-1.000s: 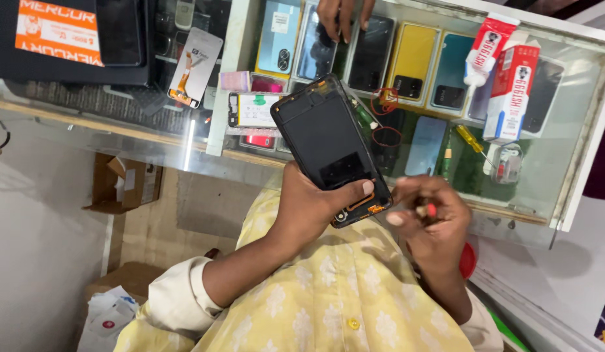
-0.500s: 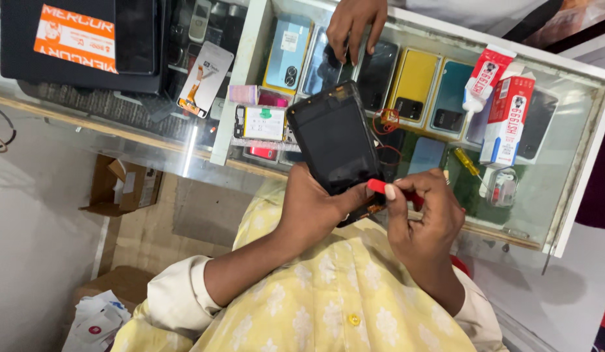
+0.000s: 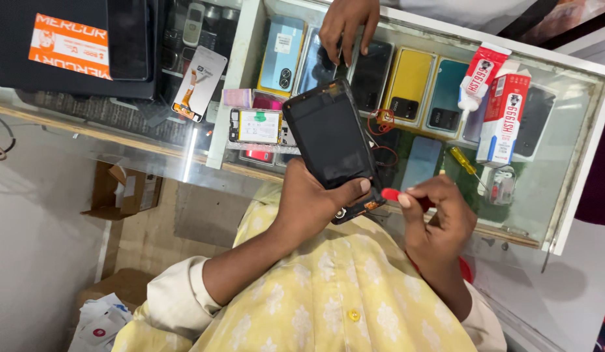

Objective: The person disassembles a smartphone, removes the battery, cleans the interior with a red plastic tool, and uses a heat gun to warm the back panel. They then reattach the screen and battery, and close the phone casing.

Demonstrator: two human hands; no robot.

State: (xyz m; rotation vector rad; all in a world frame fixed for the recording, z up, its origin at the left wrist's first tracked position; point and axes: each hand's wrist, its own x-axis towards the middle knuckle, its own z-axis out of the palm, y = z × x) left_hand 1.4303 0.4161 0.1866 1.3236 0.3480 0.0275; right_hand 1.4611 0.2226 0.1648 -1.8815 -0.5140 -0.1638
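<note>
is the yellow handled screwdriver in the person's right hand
No, the yellow handled screwdriver lies on the glass counter, while the right hand pinches a small red tool.

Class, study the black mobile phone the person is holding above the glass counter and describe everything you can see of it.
The black rectangular mobile phone is dark, smooth and unlit, apparently glass in a thin frame. It is tilted, top end away from the person. At its lower end, small exposed internal parts show. The left hand grips it from below, thumb across its face. The right hand holds a small red-handled tool at that lower end.
</note>
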